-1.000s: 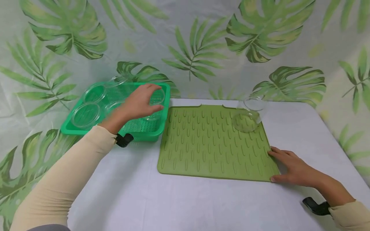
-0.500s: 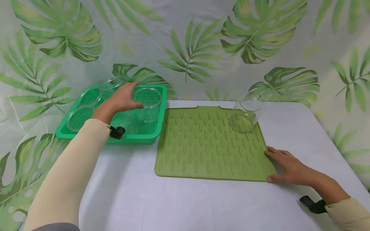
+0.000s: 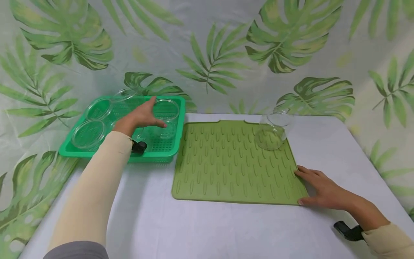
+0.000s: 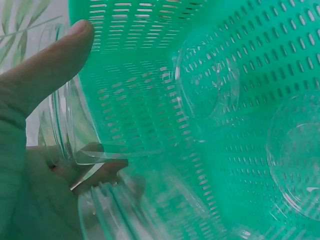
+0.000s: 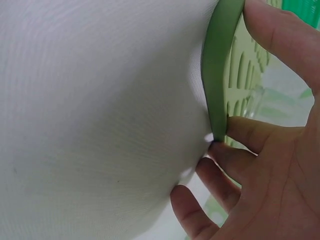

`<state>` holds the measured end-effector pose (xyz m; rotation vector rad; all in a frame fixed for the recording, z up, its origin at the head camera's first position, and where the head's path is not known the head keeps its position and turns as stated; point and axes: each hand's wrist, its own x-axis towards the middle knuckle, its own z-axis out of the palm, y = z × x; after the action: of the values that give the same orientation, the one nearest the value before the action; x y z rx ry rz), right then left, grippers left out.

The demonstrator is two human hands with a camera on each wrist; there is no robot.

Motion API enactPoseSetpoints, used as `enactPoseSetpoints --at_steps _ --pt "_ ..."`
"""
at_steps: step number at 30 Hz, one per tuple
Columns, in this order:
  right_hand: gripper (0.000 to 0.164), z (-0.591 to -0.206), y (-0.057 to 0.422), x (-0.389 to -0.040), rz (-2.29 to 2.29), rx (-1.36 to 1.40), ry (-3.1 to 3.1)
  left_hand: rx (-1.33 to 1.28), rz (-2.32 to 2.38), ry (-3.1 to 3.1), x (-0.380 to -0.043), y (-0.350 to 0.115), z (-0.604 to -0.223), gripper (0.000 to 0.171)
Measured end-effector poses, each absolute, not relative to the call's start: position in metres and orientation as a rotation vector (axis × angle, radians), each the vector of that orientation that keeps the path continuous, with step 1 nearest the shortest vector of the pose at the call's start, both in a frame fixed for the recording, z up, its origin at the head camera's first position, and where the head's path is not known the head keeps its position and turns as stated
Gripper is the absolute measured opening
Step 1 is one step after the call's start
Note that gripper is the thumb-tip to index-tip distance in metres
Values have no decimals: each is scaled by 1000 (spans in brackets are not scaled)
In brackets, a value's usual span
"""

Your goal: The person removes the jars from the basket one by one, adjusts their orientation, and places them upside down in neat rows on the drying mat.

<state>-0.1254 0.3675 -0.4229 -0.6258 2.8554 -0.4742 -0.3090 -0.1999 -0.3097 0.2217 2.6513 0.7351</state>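
My left hand (image 3: 139, 116) is at the right part of the green basket (image 3: 171, 153), thumb and fingers spread around a clear jar (image 3: 169, 117). In the left wrist view the thumb (image 4: 55, 65) lies across one side of that jar's rim, and the fingertips (image 4: 107, 171) are on its other side, beside a second clear jar (image 4: 107, 210). My right hand (image 3: 326, 190) touches the right edge of the green ridged mat (image 3: 226, 169) near its front corner. Its thumb and fingertips rest along that edge in the right wrist view. Another clear jar (image 3: 271, 131) stands on the mat's back right.
Several more clear jars, one of them a jar (image 3: 88, 133) at the left front, stand in the basket. Basket and mat sit side by side on a white-covered table (image 3: 233, 230). A leaf-print cloth (image 3: 213, 54) hangs behind.
My left hand moved left and down toward the basket, then a little right to the jar, its thumb now in front of it. My right hand has stayed at the mat's edge.
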Motion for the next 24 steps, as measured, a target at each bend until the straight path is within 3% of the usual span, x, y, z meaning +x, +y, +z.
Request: enactPoseSetpoints --at_steps 24 --pt "90 -422 366 -127 -448 -637 2860 212 700 2726 -305 -198 -291 114"
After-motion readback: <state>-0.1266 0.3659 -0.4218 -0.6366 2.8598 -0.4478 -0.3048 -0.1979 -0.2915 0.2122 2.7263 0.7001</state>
